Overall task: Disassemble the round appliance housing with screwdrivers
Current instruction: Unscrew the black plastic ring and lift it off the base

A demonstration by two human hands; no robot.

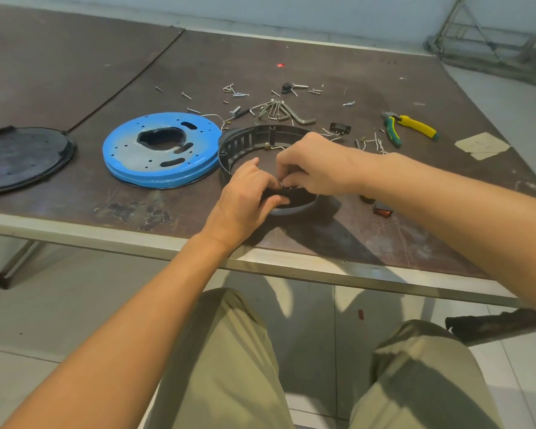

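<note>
Khaki trousers (pixel 229 366) fill the foreground below the brown table (pixel 75 196). On it a black round cover (pixel 22 159) lies far left, then a blue disc (pixel 161 150), and just beside the disc's right edge sits the dark ring housing (pixel 245 140). Left hand (pixel 248 196) grips the housing's near rim, fingers curled round it. Behind lie yellow-green pliers (pixel 409 126), hex keys (pixel 279 113) and scattered screws (pixel 235 91). Right hand (pixel 310 165) pinches a thin wire (pixel 287 187) at that near rim

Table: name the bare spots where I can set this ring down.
Bare: the near edge in front of the blue plate, and the far left behind the black cover. Crowded: behind the ring, with screws, hex keys and pliers.
</note>
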